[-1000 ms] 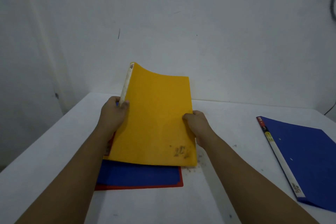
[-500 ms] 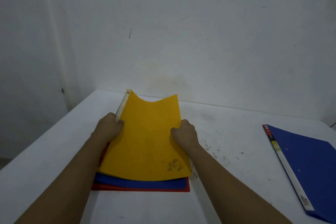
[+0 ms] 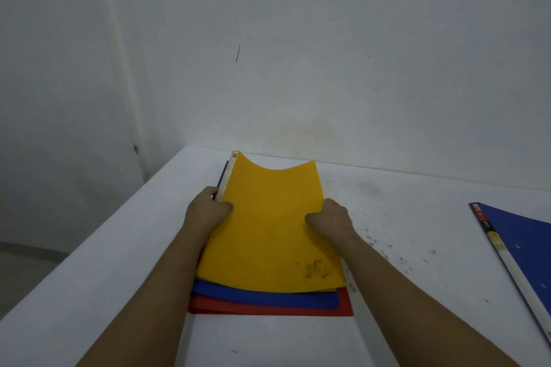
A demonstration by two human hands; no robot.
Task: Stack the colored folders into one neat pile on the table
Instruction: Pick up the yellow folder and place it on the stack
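The left hand and right hand grip the yellow folder by its side edges, over a blue folder and red folder near the counter's far left corner. Smudged scribble marks its near corner, possibly digits. Another blue folder lies at the right edge.

yellow folder: thin flexible plastic-looking sheet, matt, far edge sagged in a curve; scuffed dark marks near the front right corner; white paper-like spine strip
blue folder in pile: smooth, slight sheen, looked plastic
red folder: smooth, matt, material unclear
blue folder at right: smooth plastic look, white label strip along spine
table: white, matt, speckled with chipped spots right of pile
wall: white painted, matt, scuffed
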